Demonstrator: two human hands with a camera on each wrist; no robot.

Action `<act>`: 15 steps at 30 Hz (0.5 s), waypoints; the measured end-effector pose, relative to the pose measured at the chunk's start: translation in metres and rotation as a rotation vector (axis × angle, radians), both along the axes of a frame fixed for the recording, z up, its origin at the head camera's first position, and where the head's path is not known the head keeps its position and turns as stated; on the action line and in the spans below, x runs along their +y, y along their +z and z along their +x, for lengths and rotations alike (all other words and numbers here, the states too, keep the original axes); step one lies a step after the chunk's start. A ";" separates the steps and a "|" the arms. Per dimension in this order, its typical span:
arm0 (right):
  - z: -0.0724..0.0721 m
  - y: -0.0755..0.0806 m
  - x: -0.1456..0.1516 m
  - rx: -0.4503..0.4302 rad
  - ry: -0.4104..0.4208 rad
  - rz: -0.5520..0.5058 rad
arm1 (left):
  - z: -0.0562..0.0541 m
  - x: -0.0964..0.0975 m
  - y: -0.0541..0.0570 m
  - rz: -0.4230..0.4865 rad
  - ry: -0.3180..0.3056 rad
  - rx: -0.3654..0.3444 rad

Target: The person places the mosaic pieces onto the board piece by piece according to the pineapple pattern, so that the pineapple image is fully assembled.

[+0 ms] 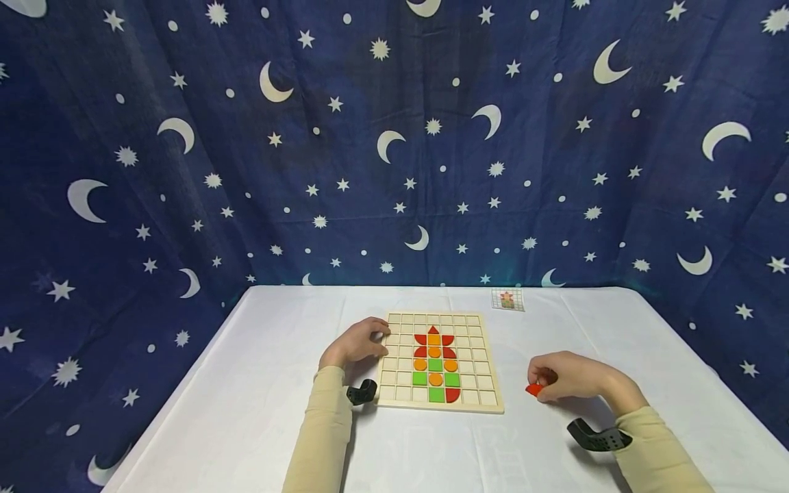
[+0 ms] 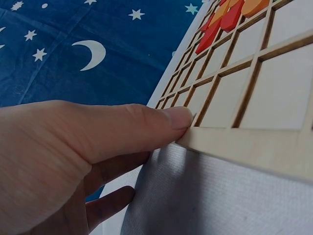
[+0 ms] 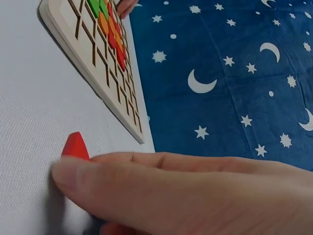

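Note:
A square wooden grid board point(image 1: 487, 404) lies on the table, bearing a pattern of red, orange and green tiles. Along its left edge, my left hand point(image 1: 359, 340) rests with relaxed fingers. In the left wrist view the thumb point(image 2: 166, 122) touches the board's rim point(image 2: 234, 147), the other fingers hanging below it. To the right of the board, my right hand point(image 1: 570, 376) pinches a small red tile point(image 1: 533, 389) between thumb and fingers, close over the tablecloth. The right wrist view shows only a tapered end of this red tile point(image 3: 75, 145); the fingers hide the rest.
A small pattern card point(image 1: 508, 299) with a coloured figure on a grid lies at the back of the table, right of the board. White cloth point(image 1: 425, 452) covers the table. Behind it hangs a dark blue curtain point(image 1: 345, 226) with moons and stars. Each wrist bears a black band point(image 1: 598, 436).

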State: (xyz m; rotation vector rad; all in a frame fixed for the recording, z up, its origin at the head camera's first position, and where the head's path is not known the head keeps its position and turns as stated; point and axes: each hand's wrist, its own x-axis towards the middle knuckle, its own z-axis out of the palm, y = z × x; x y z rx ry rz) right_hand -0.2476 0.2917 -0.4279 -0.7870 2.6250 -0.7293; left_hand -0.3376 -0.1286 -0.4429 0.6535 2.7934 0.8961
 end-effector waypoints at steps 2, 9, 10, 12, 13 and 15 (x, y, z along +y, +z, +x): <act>-0.002 0.000 -0.002 0.053 0.005 0.012 | 0.000 0.000 0.000 0.000 0.004 -0.004; -0.003 -0.003 -0.005 0.144 -0.085 0.036 | 0.000 0.000 0.000 -0.006 -0.003 0.001; -0.003 -0.003 -0.006 0.138 -0.086 0.028 | 0.000 0.000 0.000 -0.005 -0.005 -0.001; -0.003 -0.005 -0.007 0.134 -0.077 0.015 | 0.000 0.000 -0.001 -0.006 -0.007 -0.001; -0.003 -0.005 -0.008 0.131 -0.072 0.011 | 0.000 0.000 -0.001 -0.006 -0.010 0.001; -0.004 -0.006 -0.009 0.130 -0.057 0.011 | 0.000 0.000 0.000 -0.007 -0.010 -0.002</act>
